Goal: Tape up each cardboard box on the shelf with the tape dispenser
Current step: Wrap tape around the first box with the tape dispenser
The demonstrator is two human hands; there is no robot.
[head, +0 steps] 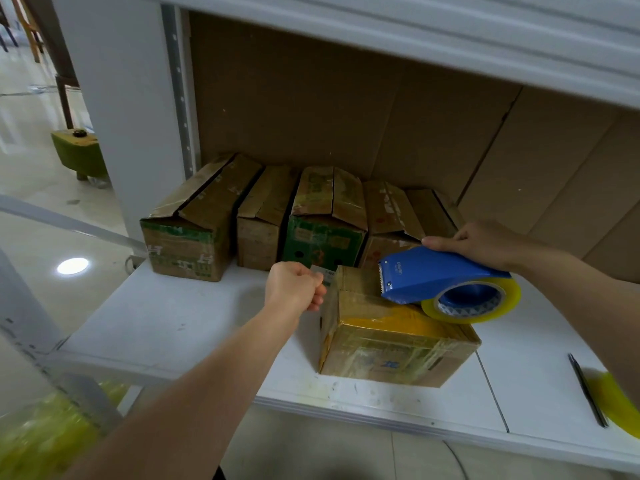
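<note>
A taped cardboard box (394,344) sits near the front edge of the white shelf (166,323), wrapped in glossy yellowish tape. My right hand (485,242) grips the blue tape dispenser (433,275), which rests on the box top; its roll of clear yellow tape (474,303) overhangs the right side. My left hand (294,287) pinches the box's far left corner, where a small label shows. Behind stand several cardboard boxes in a row (294,220) with unsealed, partly raised top flaps.
A thin dark tool (587,389) and a blurred yellow tape piece (616,400) lie at the shelf's right front. Brown cardboard lines the shelf back (346,109). The upper shelf board (450,39) hangs close overhead. A green stool (78,152) stands on the floor at the left.
</note>
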